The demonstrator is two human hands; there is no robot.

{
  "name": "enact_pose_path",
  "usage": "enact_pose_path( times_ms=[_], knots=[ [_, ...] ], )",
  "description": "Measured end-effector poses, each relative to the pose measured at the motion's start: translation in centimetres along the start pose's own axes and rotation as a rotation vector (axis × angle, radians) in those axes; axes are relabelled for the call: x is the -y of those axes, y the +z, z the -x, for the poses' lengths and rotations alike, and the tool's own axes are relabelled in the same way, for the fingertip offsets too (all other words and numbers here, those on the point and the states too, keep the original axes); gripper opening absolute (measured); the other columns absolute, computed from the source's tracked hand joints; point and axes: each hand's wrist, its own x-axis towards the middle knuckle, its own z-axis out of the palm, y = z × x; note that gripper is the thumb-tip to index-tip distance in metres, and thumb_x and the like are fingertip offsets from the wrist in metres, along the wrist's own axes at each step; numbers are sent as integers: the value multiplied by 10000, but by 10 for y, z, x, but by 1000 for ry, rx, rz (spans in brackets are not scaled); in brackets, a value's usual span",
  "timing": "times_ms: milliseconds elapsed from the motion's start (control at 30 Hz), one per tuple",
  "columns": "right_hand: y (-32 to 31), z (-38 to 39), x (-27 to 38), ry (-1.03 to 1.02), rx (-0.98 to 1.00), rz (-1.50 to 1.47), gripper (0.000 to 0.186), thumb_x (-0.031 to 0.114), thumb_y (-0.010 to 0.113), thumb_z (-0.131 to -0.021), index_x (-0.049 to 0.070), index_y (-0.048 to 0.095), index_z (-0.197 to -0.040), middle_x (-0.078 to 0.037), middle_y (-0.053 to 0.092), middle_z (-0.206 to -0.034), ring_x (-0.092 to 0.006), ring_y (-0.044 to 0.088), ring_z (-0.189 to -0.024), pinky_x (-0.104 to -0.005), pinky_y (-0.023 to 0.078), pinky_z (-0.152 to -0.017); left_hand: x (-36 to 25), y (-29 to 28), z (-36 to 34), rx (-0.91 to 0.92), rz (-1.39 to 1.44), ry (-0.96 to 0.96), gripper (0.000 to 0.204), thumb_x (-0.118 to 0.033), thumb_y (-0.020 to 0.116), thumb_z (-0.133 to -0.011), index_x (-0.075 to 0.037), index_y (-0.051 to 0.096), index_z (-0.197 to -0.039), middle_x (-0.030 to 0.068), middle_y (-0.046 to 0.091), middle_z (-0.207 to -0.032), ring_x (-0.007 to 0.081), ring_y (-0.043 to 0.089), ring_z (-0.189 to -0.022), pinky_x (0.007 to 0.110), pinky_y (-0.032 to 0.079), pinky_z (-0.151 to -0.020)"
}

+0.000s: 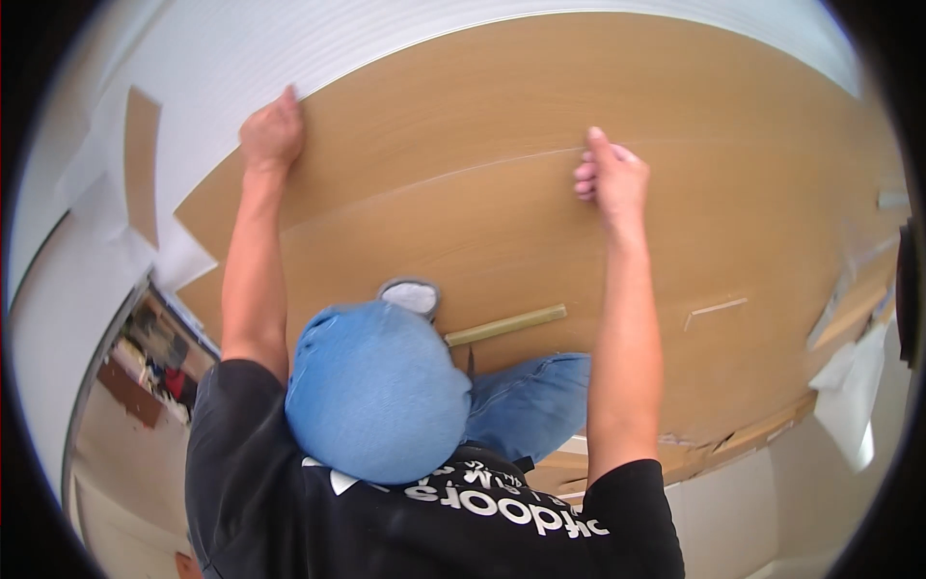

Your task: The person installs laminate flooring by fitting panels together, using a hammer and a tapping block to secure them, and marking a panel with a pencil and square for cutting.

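My left hand [273, 133] is closed over the far left edge of a long wood-coloured floor plank [463, 96], near its end. Its fingers curl at that edge and partly hide what they touch. My right hand [615, 176] is closed above the planks, thumb up and fingers curled in. Nothing shows between its fingers. A thin pale seam [415, 180] runs along the planks, just left of this hand. Close to my bent knee [540, 400], a yellowish-green strip [506, 325] lies on the planks.
White sheeting [217, 72] covers the floor beyond the planks. A narrow plank offcut [142, 166] lies on it at the left. A doorway [154, 357] opens at lower left. At the right are white plastic scraps [854, 386] and stacked boards [733, 444]. A thin pale strip [716, 308] lies on the planks.
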Motion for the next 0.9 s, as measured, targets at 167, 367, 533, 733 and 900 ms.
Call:
enact_pose_path(
  times_ms=[167,367,533,733,900],
  knots=[
    [-2,-2,0,11,21,5,383,394,723,-980,35,640,-872,-45,638,-628,-122,577,-472,-268,446,-424,1,2,-1,-66,14,17,606,-431,441,-1078,-85,650,-627,170,655,-642,416,641,-618,499,515,-589],
    [-6,-4,7,67,70,-6,368,398,721,-978,73,610,-845,-2,605,-633,-95,551,-493,-259,435,-440,-9,-13,4,-19,-6,-65,595,-483,411,-1068,-139,703,-680,139,698,-690,389,680,-680,496,541,-615],
    [-5,-4,-28,-153,142,-152,359,359,645,-1034,118,555,-784,9,541,-604,-105,476,-479,-262,351,-442,-5,-12,7,155,142,-138,608,-517,369,-1057,-150,759,-769,155,747,-845,407,705,-852,518,566,-804],
    [16,168,-185,-588,153,672,321,256,630,-999,63,603,-745,-66,603,-699,-237,551,-634,-398,459,-599,-16,-34,-2,237,221,-151,586,-502,347,-1065,-154,787,-897,110,766,-906,354,715,-916,469,566,-857],
    [48,273,-246,-901,300,957,140,219,620,-932,97,688,-931,-122,684,-1008,-322,638,-944,-446,497,-865,3,-7,-13,97,533,-164,530,-471,387,-1058,-69,726,-1120,191,711,-1195,417,645,-1121,505,515,-959]
  ],
)
